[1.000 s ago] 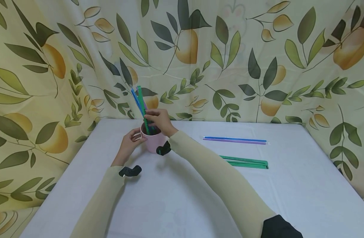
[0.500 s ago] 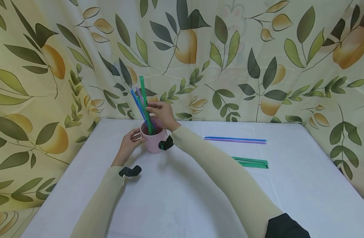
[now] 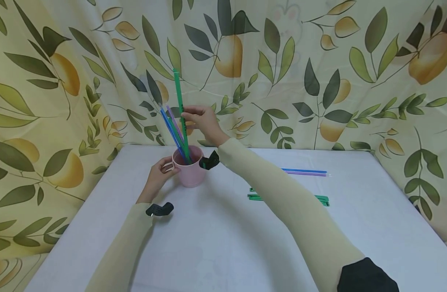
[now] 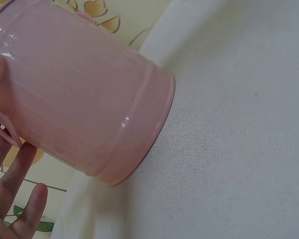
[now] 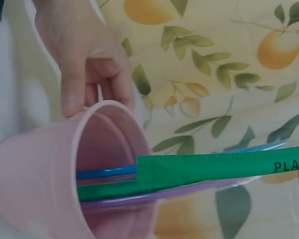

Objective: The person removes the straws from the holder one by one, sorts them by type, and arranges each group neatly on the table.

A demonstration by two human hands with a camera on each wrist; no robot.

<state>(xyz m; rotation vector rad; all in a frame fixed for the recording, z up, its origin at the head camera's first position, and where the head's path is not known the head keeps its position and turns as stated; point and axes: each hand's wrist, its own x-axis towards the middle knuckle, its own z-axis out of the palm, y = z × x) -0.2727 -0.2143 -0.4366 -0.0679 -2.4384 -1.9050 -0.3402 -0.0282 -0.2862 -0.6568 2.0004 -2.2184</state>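
A pink mug stands upright at the back left of the table, several straws in it. My left hand holds it at the handle, thumb against the wall near the rim. Above the mug my right hand pinches a green paper-wrapped straw, printed "PLA" in the right wrist view. This straw stands nearly upright, its lower end overlapping the mug's mouth. Blue straws, a purple straw and another green wrapped straw lean in the mug.
On the white table, right of the mug, lie a blue straw and a purple straw. Nearer lie several green wrapped straws, partly hidden under my right sleeve. A fruit-patterned curtain hangs behind the table.
My right hand has risen and moved slightly right, drawing the green wrapped straw upward from the mug. The left hand and the mug have stayed in place.
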